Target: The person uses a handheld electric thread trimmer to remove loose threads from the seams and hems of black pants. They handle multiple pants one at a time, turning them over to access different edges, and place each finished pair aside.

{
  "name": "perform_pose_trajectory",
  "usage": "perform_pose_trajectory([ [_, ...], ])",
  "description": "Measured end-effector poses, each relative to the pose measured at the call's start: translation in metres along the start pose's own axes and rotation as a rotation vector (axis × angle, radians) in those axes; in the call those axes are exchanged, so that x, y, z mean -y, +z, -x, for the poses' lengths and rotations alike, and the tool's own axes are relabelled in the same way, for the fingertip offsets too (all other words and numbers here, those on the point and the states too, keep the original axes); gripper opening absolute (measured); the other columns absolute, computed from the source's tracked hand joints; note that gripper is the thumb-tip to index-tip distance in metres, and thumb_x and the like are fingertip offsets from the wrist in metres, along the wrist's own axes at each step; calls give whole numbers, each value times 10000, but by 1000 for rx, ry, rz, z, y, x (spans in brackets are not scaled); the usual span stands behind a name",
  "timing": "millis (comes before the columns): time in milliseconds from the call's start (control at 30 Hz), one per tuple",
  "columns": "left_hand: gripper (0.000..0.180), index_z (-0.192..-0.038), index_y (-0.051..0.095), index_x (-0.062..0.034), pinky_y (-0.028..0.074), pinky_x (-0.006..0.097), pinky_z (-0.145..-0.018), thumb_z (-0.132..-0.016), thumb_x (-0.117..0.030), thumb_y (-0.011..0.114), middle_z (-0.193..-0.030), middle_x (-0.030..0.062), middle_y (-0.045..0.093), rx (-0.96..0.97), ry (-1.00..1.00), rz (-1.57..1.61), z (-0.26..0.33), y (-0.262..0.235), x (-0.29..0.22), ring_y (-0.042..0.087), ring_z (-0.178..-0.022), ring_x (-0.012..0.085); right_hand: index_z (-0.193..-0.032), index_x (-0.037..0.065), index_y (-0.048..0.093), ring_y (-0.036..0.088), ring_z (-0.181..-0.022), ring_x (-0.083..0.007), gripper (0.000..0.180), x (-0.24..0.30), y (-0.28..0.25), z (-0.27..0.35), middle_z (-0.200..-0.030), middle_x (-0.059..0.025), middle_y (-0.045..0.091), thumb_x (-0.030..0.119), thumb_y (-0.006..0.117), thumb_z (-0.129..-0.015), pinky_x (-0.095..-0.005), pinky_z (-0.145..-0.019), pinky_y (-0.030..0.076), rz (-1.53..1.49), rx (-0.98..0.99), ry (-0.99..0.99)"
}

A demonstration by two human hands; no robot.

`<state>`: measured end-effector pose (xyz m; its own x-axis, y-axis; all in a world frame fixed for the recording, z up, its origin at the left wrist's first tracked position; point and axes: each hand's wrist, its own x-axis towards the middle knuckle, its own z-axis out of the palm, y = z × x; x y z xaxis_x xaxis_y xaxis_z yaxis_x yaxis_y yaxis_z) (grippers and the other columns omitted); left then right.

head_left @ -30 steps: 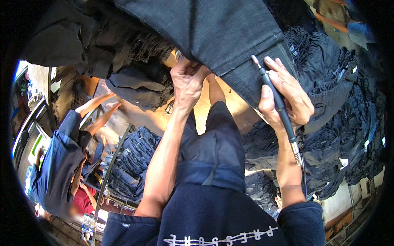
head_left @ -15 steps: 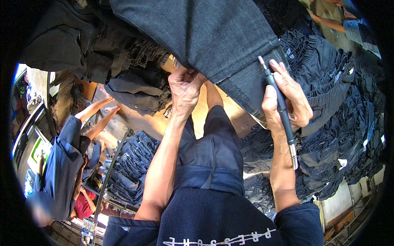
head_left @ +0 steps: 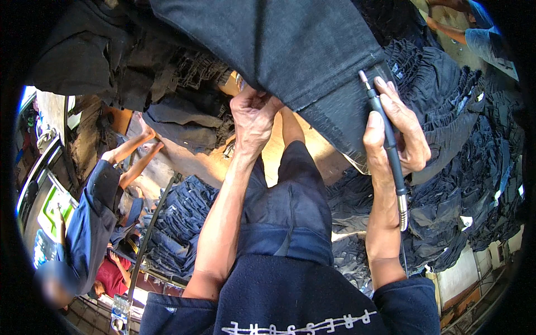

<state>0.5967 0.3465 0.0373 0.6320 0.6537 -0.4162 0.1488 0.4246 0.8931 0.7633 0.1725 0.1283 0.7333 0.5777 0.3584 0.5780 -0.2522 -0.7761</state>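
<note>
A dark denim garment (head_left: 312, 50) stretches across the top centre, its hem band (head_left: 335, 106) slanting between my hands. My left hand (head_left: 252, 120) is closed, pinching the garment's lower left edge. In my right hand (head_left: 406, 128) is a slim black rotary handpiece (head_left: 392, 156), held like a pen between thumb and fingers. Its pinkish tip points up and left, over the cloth close to the hem seam; whether it touches cannot be told. A coiled metal spring and thin cable trail from its lower end.
Stacked dark garments (head_left: 446, 173) fill the right side. More dark cloth (head_left: 84, 61) hangs at upper left, and folded jeans (head_left: 181, 223) lie at lower left. A person in dark clothes (head_left: 92, 218) is at the left; another person's arm (head_left: 446, 30) shows at upper right.
My right hand and the handpiece have shifted slightly right, the tip also a little upward. My left hand keeps its pinch. The person at the left has moved slightly.
</note>
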Motion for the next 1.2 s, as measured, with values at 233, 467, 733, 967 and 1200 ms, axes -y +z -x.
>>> perform_pose_trajectory([
  [233,279,-1201,742,100,593,293,-967,-925,114,780,-1160,134,809,-6,-41,-7,1,3,-4,758,-1077,178,-1186,-85,728,772,-1177,-463,293,1,2,0,-1163,-342,779,-45,737,-895,-606,-1096,583,-35,35,-61],
  [467,248,-1163,751,100,601,282,-923,-916,108,777,-1133,131,816,-20,-99,-94,-1,0,-2,767,-1020,167,-1155,-99,733,786,-1136,-464,266,3,2,-4,-1106,-341,786,-30,734,-898,-609,-1052,611,-47,86,-117],
  [733,258,-1164,752,90,611,285,-914,-911,91,806,-1116,138,820,-19,-25,-54,1,1,1,773,-1015,171,-1116,-104,744,800,-1091,-467,252,4,0,-5,-1052,-325,795,-8,731,-884,-612,-1014,629,-45,138,-150],
  [967,306,-1180,741,83,619,298,-937,-916,13,877,-1149,139,814,23,23,87,-1,-2,10,775,-1031,186,-1111,-105,759,803,-1080,-470,264,5,1,-7,-1024,-321,797,0,733,-871,-614,-1018,624,-69,181,-158],
  [1200,292,-1183,739,85,616,308,-962,-919,45,858,-1162,138,811,37,25,83,-1,-3,11,769,-1063,188,-1048,-75,790,825,-1038,-417,258,6,5,-8,-958,-216,806,-3,787,-801,-572,-995,652,-112,180,-174],
])
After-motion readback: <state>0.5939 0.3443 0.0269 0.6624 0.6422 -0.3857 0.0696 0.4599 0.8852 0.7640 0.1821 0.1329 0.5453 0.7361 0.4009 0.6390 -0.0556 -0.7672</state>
